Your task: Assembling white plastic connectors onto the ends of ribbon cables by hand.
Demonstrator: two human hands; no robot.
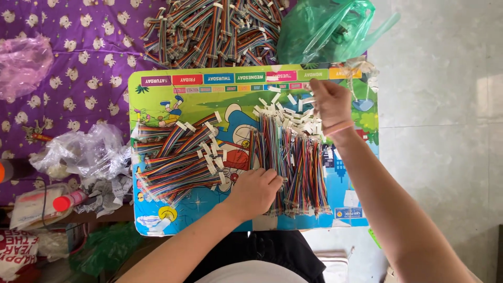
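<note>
The left hand [255,193] presses flat, fingers together, on the rainbow wires [293,162] lying on the cartoon board [157,84]. The right hand [329,105] pinches their white plugs [285,112]. The wires look light and bendy; the hard plugs seem best to grab.

I see all of this through 1 camera worn on my head, so no second view shares the scene. It looks almost straight down over my lap onto the colourful cartoon board [157,86], close enough that the board fills the middle of the frame. My left hand [255,191] and right hand [329,105] reach in from the bottom edge (my forearms run up from the lower corners). The far side of the board lies toward the top, with purple patterned cloth [78,52] at left and pale floor [445,78] at right.
</note>
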